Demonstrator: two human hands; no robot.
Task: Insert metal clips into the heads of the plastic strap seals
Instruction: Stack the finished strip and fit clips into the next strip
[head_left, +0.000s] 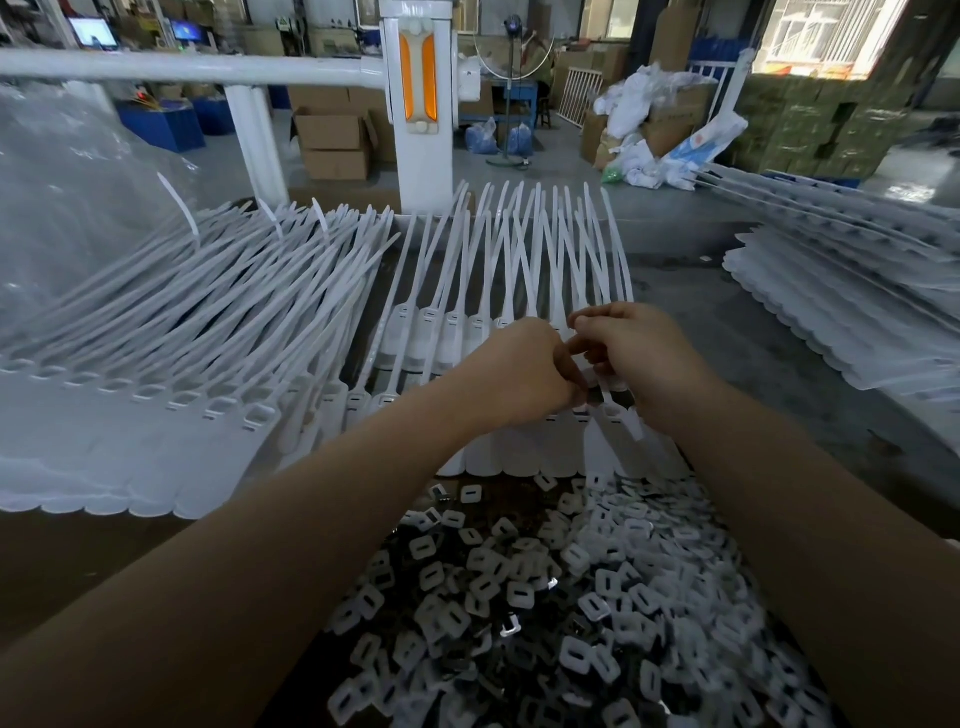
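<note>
A row of white plastic strap seals (457, 332) lies across the table's middle, heads toward me, straps fanning away. My left hand (519, 369) and my right hand (634, 353) meet over the right end of the row, fingers curled together on one seal (618, 415) whose flat tag hangs below them. Whether a clip is between the fingertips is hidden. Close in front of me lies a heap of small white square clips (571, 597), some with shiny metal showing.
A large stack of joined seals (156, 395) fills the left side. Another stack of seals (852, 312) lies at the right on the grey table. A white post (421, 104) with orange reflectors stands behind, with cardboard boxes (332, 140) beyond.
</note>
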